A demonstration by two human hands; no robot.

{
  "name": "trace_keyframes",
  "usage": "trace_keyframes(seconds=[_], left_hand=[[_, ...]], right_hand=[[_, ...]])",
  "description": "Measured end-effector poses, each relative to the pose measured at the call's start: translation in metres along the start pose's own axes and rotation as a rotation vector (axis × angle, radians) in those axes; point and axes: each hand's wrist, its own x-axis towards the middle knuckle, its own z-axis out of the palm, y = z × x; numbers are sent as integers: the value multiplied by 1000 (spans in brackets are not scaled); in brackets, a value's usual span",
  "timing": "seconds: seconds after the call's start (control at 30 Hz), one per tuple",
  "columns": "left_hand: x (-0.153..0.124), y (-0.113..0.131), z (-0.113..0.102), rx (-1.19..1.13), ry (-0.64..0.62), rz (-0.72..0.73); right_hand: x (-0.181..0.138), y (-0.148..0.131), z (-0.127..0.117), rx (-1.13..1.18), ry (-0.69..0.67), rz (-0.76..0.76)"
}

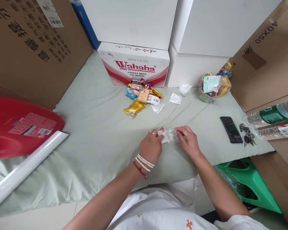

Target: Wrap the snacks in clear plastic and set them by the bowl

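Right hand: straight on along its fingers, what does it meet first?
The plastic packet right at the fingertips of the right hand; past that, probably the left hand at the packet's other end, though depth is hard to judge.

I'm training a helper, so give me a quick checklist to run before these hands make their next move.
1. Left hand gripping the packet: ok, at its left end.
2. Right hand on the packet: ok, pinching the right end.
3. Packet sealed: cannot tell.
4. Phone out of the way: ok, apart, to the right.
5. Snacks all together: not ok, split between a pile and a bowl.
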Motion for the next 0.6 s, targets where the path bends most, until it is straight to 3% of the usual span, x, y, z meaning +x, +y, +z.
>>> trace_keyframes(seconds=[0.03,0.1,0.23,0.37,0.43,0.53,0.6], left_hand=[[0,2,-1,33,9,0],[0,3,-3,70,66,-8],[4,0,-5,65,151,-117],[10,-5,-7,39,-22,-139],[11,-7,-7,0,-44,-185],[6,-11,-3,-110,48,-241],[-1,-12,-1,-225,153,-184]], right_hand=[[3,5,4,-83,97,69],[9,13,11,-206,151,132],[20,2,15,-171,54,127],[22,-38,20,-101,-114,34],[17,-54,29,-104,-201,-31],[5,-66,38,16,-212,-59],[-4,-66,37,133,-170,-48]])
